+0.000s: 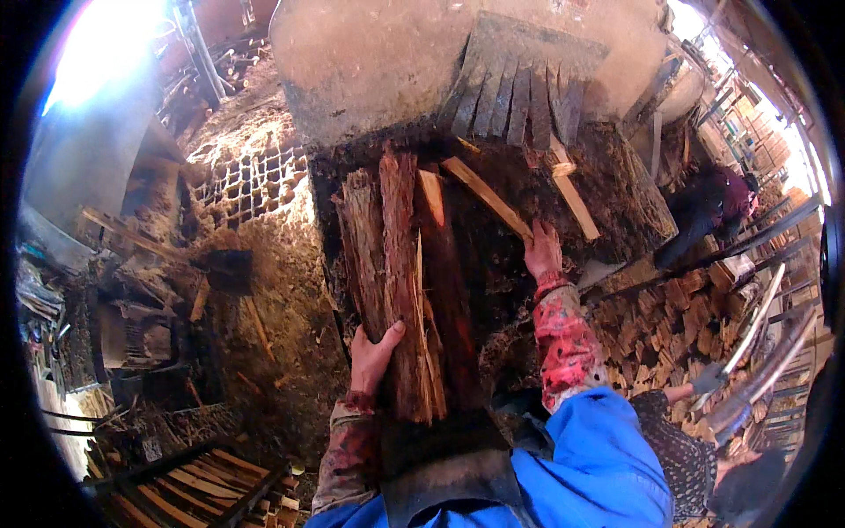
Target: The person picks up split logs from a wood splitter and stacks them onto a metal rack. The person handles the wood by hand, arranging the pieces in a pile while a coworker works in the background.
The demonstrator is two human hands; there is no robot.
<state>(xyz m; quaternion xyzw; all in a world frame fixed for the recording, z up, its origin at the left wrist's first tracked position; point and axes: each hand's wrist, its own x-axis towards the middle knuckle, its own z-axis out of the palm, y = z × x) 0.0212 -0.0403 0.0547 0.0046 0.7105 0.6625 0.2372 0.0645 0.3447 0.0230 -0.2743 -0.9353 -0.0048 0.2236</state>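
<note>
Bark-covered wood slabs (400, 273) lie lengthwise on a dark, debris-strewn bench (502, 299), their near ends close to my body. My left hand (377, 356) is closed on the left side of these slabs, thumb over the bark and the other fingers mostly hidden. At the right, my right hand (543, 251) grips the near end of a thin split wood stick (487, 195), which slants away to the far left. Another pale stick (574, 194) lies just beyond that hand, its far end by a flap of dark hanging strips (519, 101).
A large rusty metal cover (370, 70) rises behind the bench. To the left are a metal grid (246, 187) amid sawdust and a rack of strips (202, 484). Split wood (669, 326) is piled at right, where a gloved co-worker (678, 440) holds long pieces; another person (713, 207) bends farther back.
</note>
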